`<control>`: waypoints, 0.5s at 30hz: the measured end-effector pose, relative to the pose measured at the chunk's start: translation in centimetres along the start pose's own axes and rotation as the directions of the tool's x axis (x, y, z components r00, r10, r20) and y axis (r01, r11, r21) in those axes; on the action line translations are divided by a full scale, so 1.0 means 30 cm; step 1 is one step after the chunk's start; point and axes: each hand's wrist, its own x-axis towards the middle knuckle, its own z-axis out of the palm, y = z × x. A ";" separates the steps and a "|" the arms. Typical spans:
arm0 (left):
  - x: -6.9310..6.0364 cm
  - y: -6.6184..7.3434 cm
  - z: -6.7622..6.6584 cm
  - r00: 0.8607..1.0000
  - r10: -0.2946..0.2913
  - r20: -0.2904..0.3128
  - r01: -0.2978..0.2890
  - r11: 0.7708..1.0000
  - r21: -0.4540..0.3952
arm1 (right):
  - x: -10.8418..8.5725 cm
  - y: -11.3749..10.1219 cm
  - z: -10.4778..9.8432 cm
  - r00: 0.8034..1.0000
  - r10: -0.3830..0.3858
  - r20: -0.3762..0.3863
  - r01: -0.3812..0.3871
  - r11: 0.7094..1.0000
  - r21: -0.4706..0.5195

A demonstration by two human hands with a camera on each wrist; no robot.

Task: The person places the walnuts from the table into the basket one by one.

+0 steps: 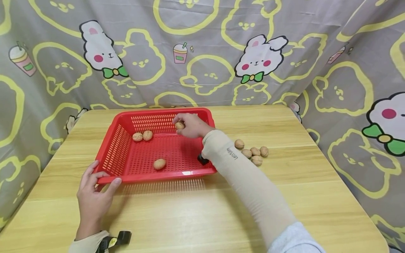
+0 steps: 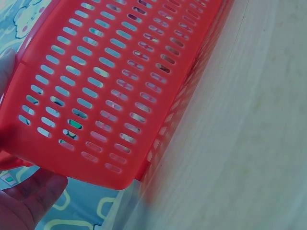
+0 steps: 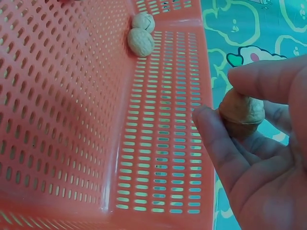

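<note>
A red plastic basket with slotted walls sits on the table. Over its far right part, my right hand pinches a walnut between thumb and fingers; the right wrist view shows this walnut up close. At the basket's near left corner my left hand grips the rim, its thumb on the near edge. Two walnuts lie side by side at the back left inside, and a single walnut lies near the front wall.
Several loose walnuts are grouped on the wooden table, to the right of the basket. A patterned curtain hangs behind the table and along its sides.
</note>
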 end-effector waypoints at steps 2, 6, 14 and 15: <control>0.000 0.002 -0.001 1.000 0.000 0.000 0.000 1.000 0.002 | -0.002 -0.001 0.002 1.000 0.006 0.011 -0.006 1.000 -0.002; -0.001 0.002 -0.002 1.000 -0.003 0.002 0.003 1.000 0.003 | -0.008 -0.001 0.008 1.000 0.017 0.010 -0.017 1.000 0.000; 0.001 -0.005 -0.005 1.000 -0.011 0.008 0.011 1.000 0.004 | -0.006 0.010 0.012 0.999 0.025 0.021 -0.025 1.000 -0.010; 0.003 -0.005 -0.005 1.000 -0.011 0.010 0.011 1.000 0.003 | -0.006 0.010 0.010 0.999 0.032 0.024 -0.032 0.999 -0.010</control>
